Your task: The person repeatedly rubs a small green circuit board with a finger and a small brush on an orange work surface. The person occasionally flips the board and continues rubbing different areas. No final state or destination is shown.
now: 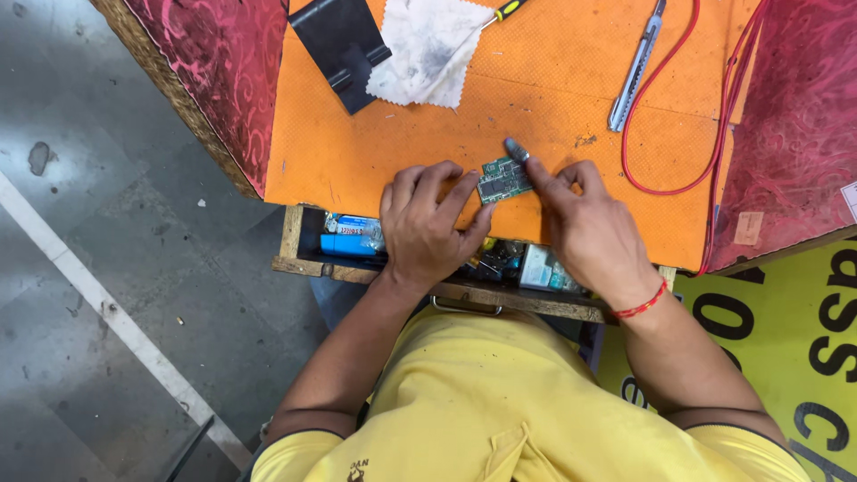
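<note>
Hands, two: left hand [428,223], right hand [585,223], fingers pinching one green circuit board [503,180]

Yellow sign [786,330] with black lettering lies lower right; blue packages [350,236] fill the drawer.

Bright, even daylight, soft and diffuse, no single source evident; no harsh glare on the orange surface [375,152]; short, faint shadows under the left hand [428,223] and right hand [585,223]; deep shade inside the open drawer [308,236] below; sharp focus on the small green circuit board [503,179]; slight softness and wide-angle stretching toward the corners; grey floor [107,223] evenly lit; colours saturated, little noise.
</note>
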